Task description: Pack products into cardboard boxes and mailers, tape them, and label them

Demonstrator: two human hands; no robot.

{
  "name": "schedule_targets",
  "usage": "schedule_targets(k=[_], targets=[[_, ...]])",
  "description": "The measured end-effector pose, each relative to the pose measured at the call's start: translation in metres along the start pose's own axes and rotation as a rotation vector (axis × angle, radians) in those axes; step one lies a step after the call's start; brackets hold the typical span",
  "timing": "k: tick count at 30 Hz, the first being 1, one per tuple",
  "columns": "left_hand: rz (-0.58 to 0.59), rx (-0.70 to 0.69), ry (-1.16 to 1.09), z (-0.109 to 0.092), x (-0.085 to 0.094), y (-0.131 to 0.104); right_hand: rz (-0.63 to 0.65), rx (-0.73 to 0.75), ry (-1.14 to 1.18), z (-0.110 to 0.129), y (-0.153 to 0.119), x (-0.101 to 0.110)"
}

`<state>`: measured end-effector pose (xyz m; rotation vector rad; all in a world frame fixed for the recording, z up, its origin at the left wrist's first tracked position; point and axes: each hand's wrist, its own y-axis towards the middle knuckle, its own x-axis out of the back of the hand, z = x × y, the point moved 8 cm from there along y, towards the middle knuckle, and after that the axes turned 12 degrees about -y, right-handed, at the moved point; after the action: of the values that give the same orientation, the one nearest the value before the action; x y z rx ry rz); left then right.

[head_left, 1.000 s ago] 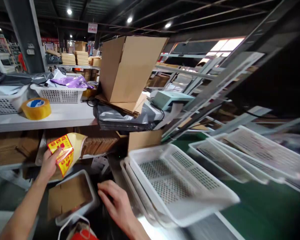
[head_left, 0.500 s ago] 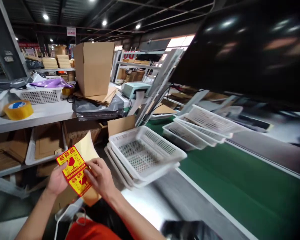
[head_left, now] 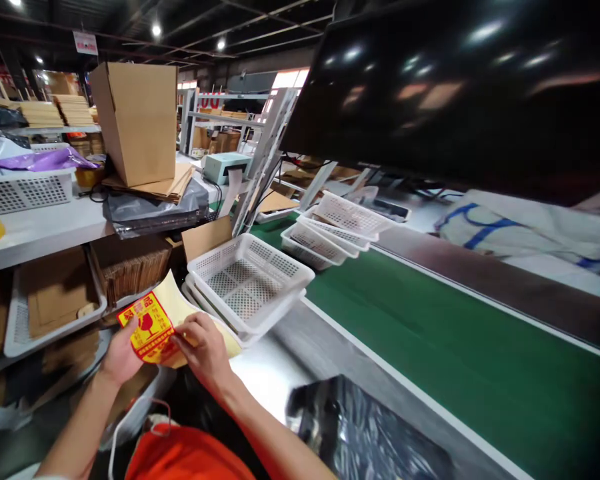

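Between my two hands is a strip of fragile stickers [head_left: 153, 325], red and yellow with a wine-glass picture, on pale backing paper [head_left: 169, 294]. My left hand [head_left: 121, 353] is closed on the strip's left edge, thumb on top. At the strip's right side my right hand [head_left: 203, 348] pinches it with thumb and fingers. The backing curls up above and behind the right hand. Just beyond my hands stands a stack of white plastic baskets [head_left: 250, 280]. A black plastic-wrapped package [head_left: 355, 427] lies to the right of my right forearm.
A green conveyor belt [head_left: 405, 320] runs along the right, bearing several nested white baskets [head_left: 330, 230]. A large dark screen [head_left: 445, 100] hangs above. On the left bench [head_left: 50, 227] stands a tall cardboard box [head_left: 143, 123]; flat cardboard [head_left: 130, 267] fills the shelf below.
My view has swung to the right, so the benches and baskets shift left and more of the black package shows. The lower sticker is now bent back, and the backing spreads behind my right hand.
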<state>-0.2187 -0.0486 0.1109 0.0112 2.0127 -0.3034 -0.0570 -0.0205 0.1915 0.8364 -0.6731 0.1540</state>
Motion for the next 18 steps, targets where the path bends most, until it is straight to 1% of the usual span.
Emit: schedule_targets(k=[3,6,10,15,18], targets=[[0.035,0.035,-0.008,-0.002,0.005,0.003,0.027,-0.044,0.054,0.0,0.003,-0.003],[0.014,0.042,-0.004,-0.008,0.013,0.003,0.078,-0.089,0.104,0.0,0.007,-0.009],[-0.057,0.022,0.001,-0.017,0.025,0.003,0.125,-0.032,0.065,0.004,0.012,-0.021],[-0.043,0.019,-0.066,-0.018,0.033,0.01,0.091,0.065,-0.072,0.009,0.013,-0.029],[-0.047,0.05,-0.083,-0.014,0.036,0.014,0.11,0.065,-0.074,0.009,0.013,-0.032]])
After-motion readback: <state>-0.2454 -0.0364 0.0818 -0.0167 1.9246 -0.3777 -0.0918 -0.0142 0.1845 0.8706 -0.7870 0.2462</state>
